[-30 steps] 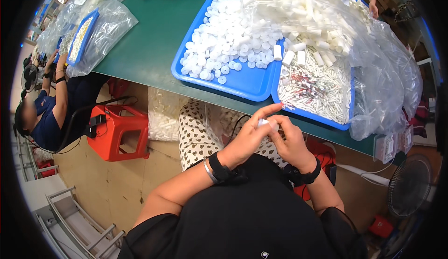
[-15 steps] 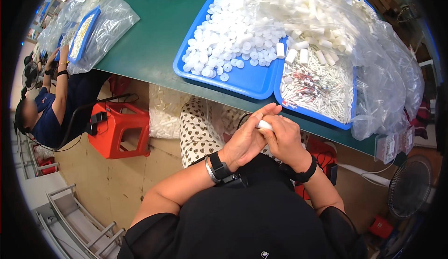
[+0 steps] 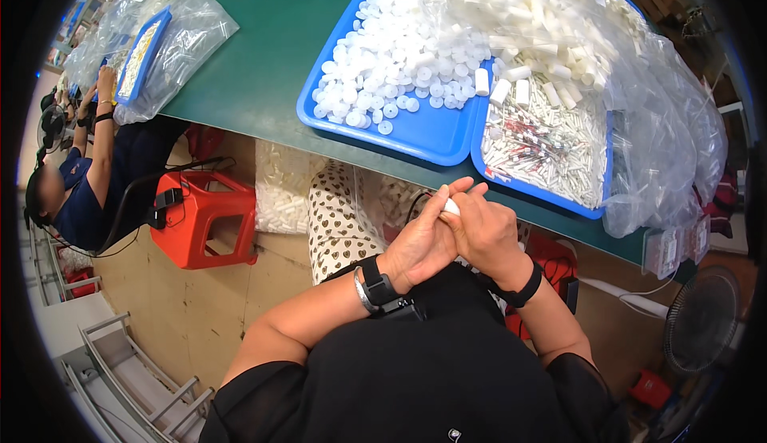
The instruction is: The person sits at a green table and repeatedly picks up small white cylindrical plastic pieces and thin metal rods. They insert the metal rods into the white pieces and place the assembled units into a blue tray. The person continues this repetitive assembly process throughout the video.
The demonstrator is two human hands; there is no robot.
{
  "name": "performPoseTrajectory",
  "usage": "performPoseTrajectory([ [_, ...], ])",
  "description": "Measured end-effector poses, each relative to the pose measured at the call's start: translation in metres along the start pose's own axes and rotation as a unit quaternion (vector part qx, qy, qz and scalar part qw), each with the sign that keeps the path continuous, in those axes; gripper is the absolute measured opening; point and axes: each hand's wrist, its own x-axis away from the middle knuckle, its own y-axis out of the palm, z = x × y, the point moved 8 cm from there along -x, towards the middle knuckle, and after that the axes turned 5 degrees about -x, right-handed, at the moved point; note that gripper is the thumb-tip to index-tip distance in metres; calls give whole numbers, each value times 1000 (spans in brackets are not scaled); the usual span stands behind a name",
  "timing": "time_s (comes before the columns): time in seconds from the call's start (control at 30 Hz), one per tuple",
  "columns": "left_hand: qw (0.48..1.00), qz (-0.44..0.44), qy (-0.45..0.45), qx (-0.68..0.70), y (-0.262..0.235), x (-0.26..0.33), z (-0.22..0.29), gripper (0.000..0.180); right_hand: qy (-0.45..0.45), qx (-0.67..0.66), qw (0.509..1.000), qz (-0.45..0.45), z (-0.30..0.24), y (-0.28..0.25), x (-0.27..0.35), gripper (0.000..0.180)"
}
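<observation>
Just in front of the table edge, my two hands meet around a small white cylinder [image 3: 452, 206], of which only one end shows. My right hand [image 3: 490, 234] is closed on it with curled fingers. My left hand [image 3: 423, 243] lies palm up beneath, thumb beside the cylinder and fingertips reaching past the right hand's knuckles, gripping it from the other side. Beyond my hands is a blue tray [image 3: 447, 149] of translucent white discs [image 3: 375, 67]. Right of it, a second blue tray [image 3: 551, 201] holds thin white sticks [image 3: 579, 151], some with reddish parts, and thicker white cylinders [image 3: 522, 92].
A large clear bag [image 3: 551, 11] of white cylinders rests over the trays on the green table [image 3: 240, 67]. At left, a co-worker [image 3: 80, 179] sits by a red stool [image 3: 200, 219]. A fan [image 3: 703, 315] stands at right.
My right fingers have moved further over the white cylinder, so less of it shows. The hands stay in nearly the same place.
</observation>
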Motion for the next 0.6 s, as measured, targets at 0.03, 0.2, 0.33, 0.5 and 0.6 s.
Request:
performPoseTrajectory([
  [0.03,1000,1,0,0,1,0,1,53,5,6,1000,3,-1,2,-1,24],
  [0.2,996,5,18,-83,-1,0,8,60,33,-70,997,21,3,5,-7,31],
  [0.33,986,2,21,-163,-7,1,10,66,85,-157,984,-7,7,3,-7,26],
  [0.5,966,14,83,-243,-6,3,10,67,85,-145,986,-18,5,11,2,22],
  [0.6,963,22,77,-257,-9,3,12,67,108,-190,976,-6,7,14,2,19],
])
